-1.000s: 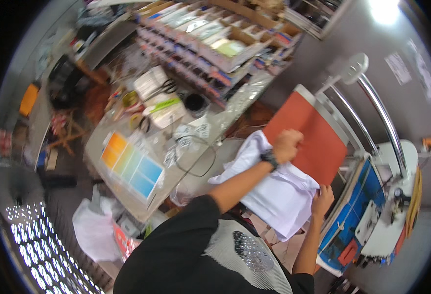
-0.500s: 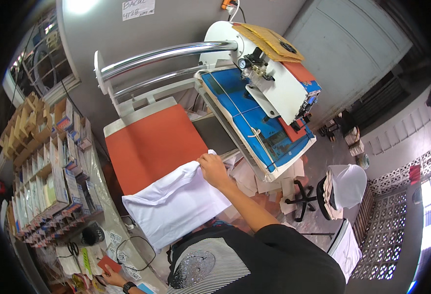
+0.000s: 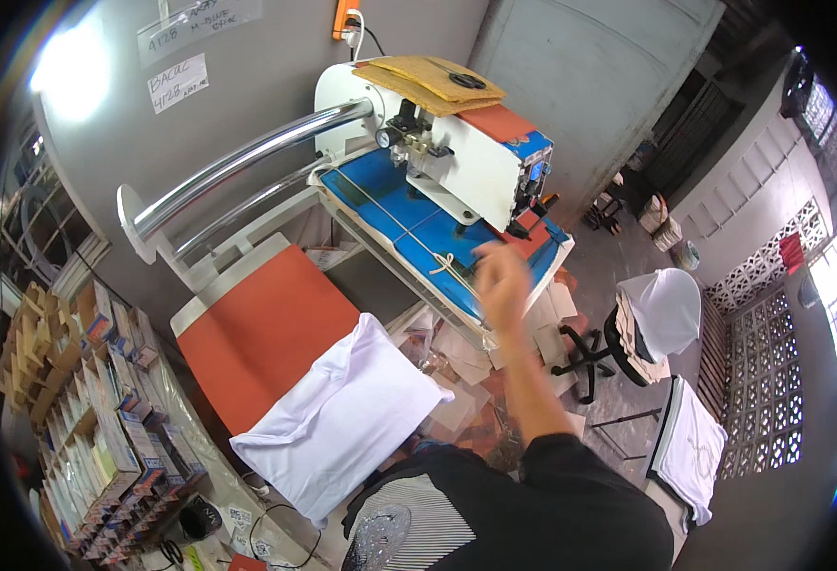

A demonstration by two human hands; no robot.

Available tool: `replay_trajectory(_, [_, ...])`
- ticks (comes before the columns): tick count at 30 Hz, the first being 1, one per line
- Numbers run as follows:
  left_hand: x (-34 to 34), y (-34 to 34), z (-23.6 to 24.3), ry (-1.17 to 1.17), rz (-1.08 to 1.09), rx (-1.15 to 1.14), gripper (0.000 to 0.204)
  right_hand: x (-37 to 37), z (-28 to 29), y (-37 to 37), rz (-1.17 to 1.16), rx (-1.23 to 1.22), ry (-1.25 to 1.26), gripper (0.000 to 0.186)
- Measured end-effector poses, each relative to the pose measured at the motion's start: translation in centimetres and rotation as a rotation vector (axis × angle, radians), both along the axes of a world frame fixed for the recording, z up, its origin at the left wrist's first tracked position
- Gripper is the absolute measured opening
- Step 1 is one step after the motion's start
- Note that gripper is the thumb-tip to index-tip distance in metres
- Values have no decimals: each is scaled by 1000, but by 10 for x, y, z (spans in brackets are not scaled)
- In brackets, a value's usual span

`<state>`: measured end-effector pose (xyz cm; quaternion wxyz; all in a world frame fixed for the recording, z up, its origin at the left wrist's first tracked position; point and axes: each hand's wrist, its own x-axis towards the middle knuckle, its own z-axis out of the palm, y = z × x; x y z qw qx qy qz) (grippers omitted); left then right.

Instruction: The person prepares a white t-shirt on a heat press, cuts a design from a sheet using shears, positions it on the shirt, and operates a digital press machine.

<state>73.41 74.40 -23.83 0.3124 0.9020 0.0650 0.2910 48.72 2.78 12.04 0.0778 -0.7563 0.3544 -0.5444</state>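
Observation:
My right hand [image 3: 504,285] is raised in front of the blue-covered plate of a heat press [image 3: 380,200], close to its control end. Motion smears its fingers. A white T-shirt [image 3: 352,409] is draped over the front end of the press's red lower pad [image 3: 271,324], part of it hanging down toward me. No hand touches the cloth. My left hand is out of the picture; a red flat piece [image 3: 247,563] shows at the bottom edge.
To the left, a divided cardboard rack [image 3: 114,428] stands on a plastic-covered table. Black scissors [image 3: 464,81] lie on yellow pads atop the press. A swivel chair [image 3: 618,333] stands right, near another white shirt [image 3: 692,447] on a stand. Papers [image 3: 461,352] litter the floor.
My right hand has let go of the white T-shirt and swung up and right toward the press. My left hand, which held the red piece, has left the picture. The view has shifted.

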Motion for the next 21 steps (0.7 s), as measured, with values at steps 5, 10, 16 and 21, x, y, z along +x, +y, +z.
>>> replay_trajectory(5, [-1,-22,2,405,47,-329,61,-88,34,-94,-300,32,68,14])
replay_trajectory(10, [7,-48,5,407,54,-235,59,-75,45,-147,-68,323,127,23])
replay_trajectory(16, [13,-56,8,433,72,-197,55,-81,61,-171,-91,239,448,23])
replay_trajectory(21, [15,-60,8,458,90,-190,53,-86,79,-159,-136,-241,767,7])
